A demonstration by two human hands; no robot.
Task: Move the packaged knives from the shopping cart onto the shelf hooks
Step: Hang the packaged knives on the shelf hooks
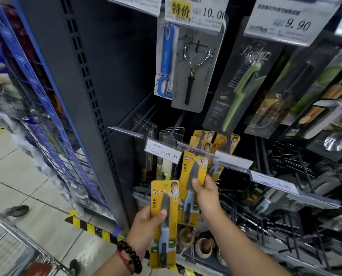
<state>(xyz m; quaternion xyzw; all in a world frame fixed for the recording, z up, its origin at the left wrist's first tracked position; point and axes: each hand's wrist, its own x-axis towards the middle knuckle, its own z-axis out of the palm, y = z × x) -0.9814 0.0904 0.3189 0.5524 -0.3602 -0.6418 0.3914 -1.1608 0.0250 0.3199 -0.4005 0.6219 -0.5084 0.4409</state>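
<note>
My left hand (146, 226) grips a yellow-carded packaged knife (164, 196) with a grey blade and blue handle, held upright below the shelf. My right hand (204, 194) holds a second, matching packaged knife (194, 168), its top raised to the tip of a shelf hook (201, 150). Several more of the same yellow knife packs (223, 140) hang further back on that hook and the one beside it. A corner of the shopping cart (10, 246) shows at the bottom left.
Peelers (188, 76) hang above under price tags (194, 12). A 15.00 label (164, 152) sits left of the hook. Bare black hooks (305, 186) jut out at right. A blue wire rack (46, 120) stands left; striped floor tape (90, 226) runs along the base.
</note>
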